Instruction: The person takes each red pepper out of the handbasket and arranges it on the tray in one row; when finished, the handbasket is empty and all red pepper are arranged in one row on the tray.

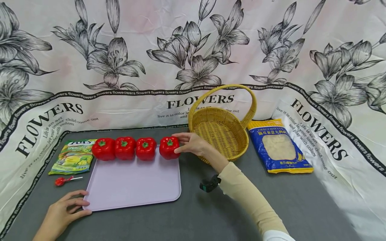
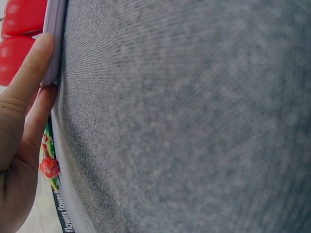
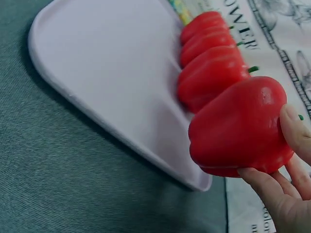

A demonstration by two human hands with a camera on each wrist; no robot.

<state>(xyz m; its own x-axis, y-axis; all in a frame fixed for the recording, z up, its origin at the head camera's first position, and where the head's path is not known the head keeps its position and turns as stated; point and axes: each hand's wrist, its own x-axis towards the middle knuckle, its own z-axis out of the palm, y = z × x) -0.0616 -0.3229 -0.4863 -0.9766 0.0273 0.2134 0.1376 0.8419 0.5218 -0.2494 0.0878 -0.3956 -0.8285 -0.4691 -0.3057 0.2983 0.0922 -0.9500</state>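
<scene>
While right hand [image 1: 190, 143] grips pepper [image 1: 169, 147], basket [image 1: 221, 134] adjoins.

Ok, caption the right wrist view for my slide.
Right hand gripping the end red pepper at the lilac tray corner.

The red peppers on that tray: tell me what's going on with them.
A person's right hand grips the rightmost red pepper at the far right corner of the lilac tray. Three more red peppers stand in a row along the tray's far edge. The left hand rests on the grey cloth, fingers touching the tray's near left corner. A wicker basket sits just right of the held pepper, with nothing visible inside.
</scene>
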